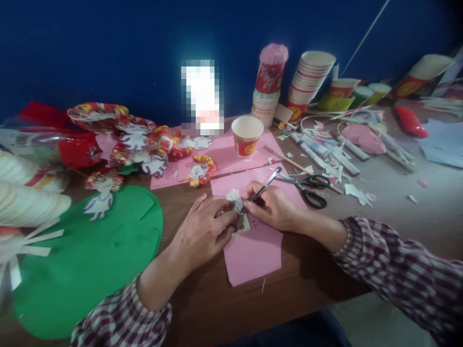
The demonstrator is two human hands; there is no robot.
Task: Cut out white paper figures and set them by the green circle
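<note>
A person's right hand (274,206) pinches a pen (266,182) over a card (235,197) on pink paper (253,258); the left hand (206,226), fingers loosely spread, rests flat on the card. Scissors (301,186) lie alongside.

Table: a brown top (195,308) is strewn with paper scraps (357,193) at right.
Left: a large green disc (90,270) is laid flat.
Middle: a pink sheet (253,265) is placed, with more pink sheets (224,162) spread behind.
Right: black-handled scissors (306,185), markers (307,148) and a pale blue sheet (442,147) are scattered.
</note>
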